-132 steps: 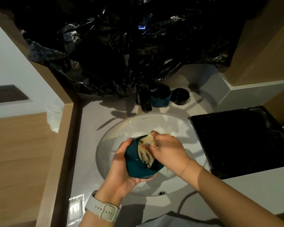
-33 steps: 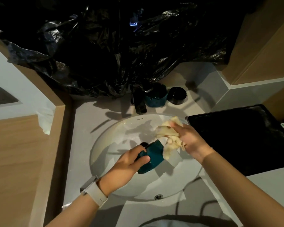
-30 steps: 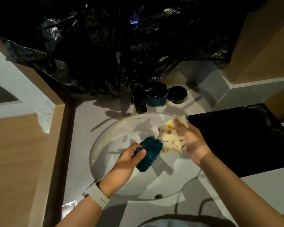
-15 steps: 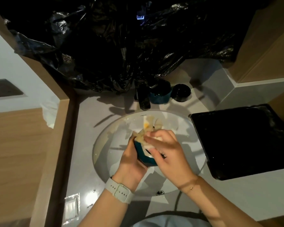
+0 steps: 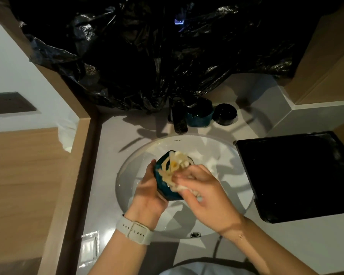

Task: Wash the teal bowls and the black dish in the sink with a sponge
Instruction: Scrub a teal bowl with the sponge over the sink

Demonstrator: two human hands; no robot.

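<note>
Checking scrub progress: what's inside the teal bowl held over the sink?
The pale sponge, pressed in by the right hand, fills the teal bowl that the left hand holds. The bowl's inner bottom is covered.

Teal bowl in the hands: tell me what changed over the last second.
The right hand brought the sponge back from the sink's right side and presses it into the teal bowl. The left hand kept its grip, turning the bowl's opening up. Second teal bowl and black dish stayed by the faucet.

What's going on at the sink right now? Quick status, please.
Left hand grips teal bowl over sink. Right hand scrubs it with sponge. Nothing in the way.
</note>
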